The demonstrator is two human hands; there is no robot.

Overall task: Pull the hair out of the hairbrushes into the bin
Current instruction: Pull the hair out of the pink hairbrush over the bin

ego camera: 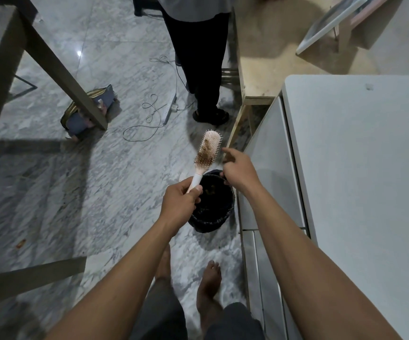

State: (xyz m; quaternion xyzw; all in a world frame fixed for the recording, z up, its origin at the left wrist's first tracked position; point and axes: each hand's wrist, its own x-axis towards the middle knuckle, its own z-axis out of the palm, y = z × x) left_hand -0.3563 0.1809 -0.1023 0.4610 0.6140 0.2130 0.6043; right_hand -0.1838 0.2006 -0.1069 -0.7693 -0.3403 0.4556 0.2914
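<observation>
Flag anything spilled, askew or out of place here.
White power strip and looped cables sprawl loose on the grey marble floor by a bystander's foot, a trip risk. A small orange scrap lies outside the round black bin.

One view only: head-worn, wide-angle. From the wearer's standing height it faces forward and steeply down onto the marble floor. Both forearms enter from the bottom edge and converge near frame centre, close to the lens. The left hand, gripping the hairbrush, and the right hand overlap the rim of the black bin just below centre. Wearer's bare feet show near the bottom, so the axis runs close to vertical. White cabinet top fills the right side; a table leg crosses upper left. A second person's legs stand at top centre, farther off. Straight edges bow toward the borders.
</observation>
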